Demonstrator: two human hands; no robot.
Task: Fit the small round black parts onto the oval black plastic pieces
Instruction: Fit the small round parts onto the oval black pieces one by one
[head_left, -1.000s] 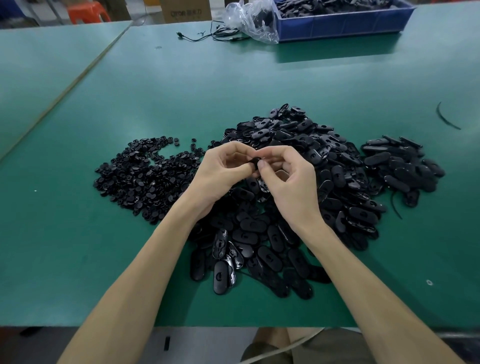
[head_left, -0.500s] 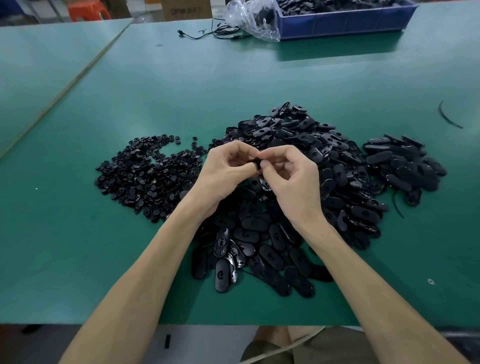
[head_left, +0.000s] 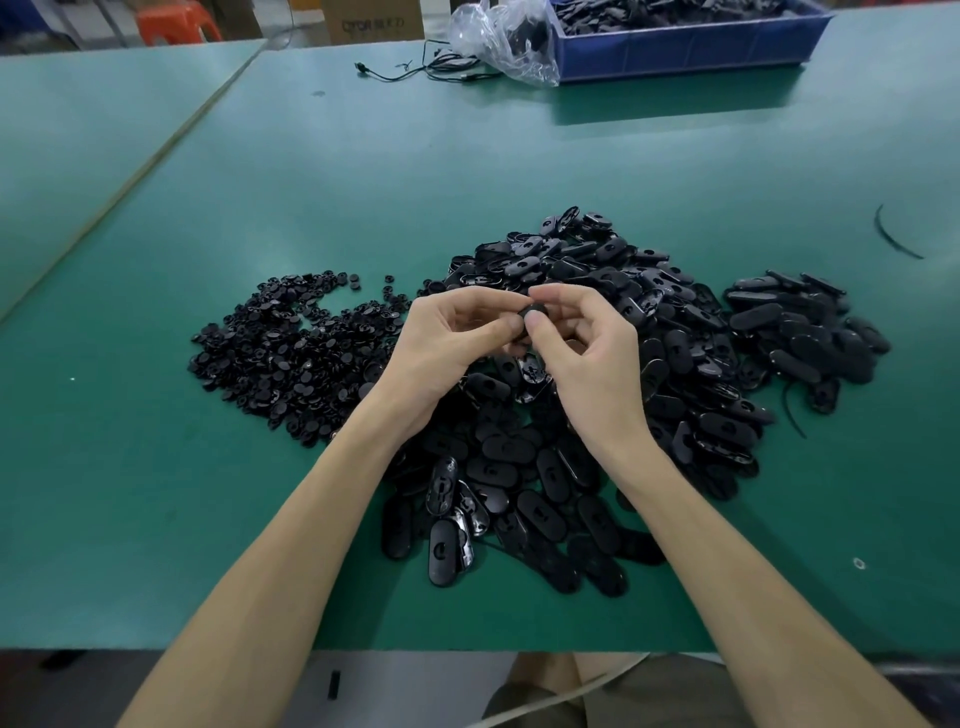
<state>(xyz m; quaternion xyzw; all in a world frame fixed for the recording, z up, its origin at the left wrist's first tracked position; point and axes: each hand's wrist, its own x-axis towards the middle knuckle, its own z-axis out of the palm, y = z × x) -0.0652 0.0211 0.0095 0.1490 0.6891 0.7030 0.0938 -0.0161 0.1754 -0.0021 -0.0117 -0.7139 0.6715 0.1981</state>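
Above the middle of the table my left hand (head_left: 447, 348) and my right hand (head_left: 587, 353) meet fingertip to fingertip. Between them they pinch one black oval piece (head_left: 531, 318) whose rounded end shows between the thumbs; whether a round part sits on it is hidden by the fingers. A heap of small round black parts (head_left: 296, 353) lies to the left. A large heap of oval black pieces (head_left: 597, 415) spreads under and around my hands. A smaller separate heap of oval pieces (head_left: 800, 332) lies to the right.
The green table (head_left: 363, 182) runs far back, with a seam to a second table on the left. At the back stand a blue bin (head_left: 685, 47) of black parts, a clear plastic bag (head_left: 498, 41) and a black cable (head_left: 415, 70). A black strip (head_left: 893, 234) lies far right.
Both hands stay together in the same spot over the heap. The fingers have shifted slightly round the held piece, and its rounded end now shows more plainly between the thumbs.
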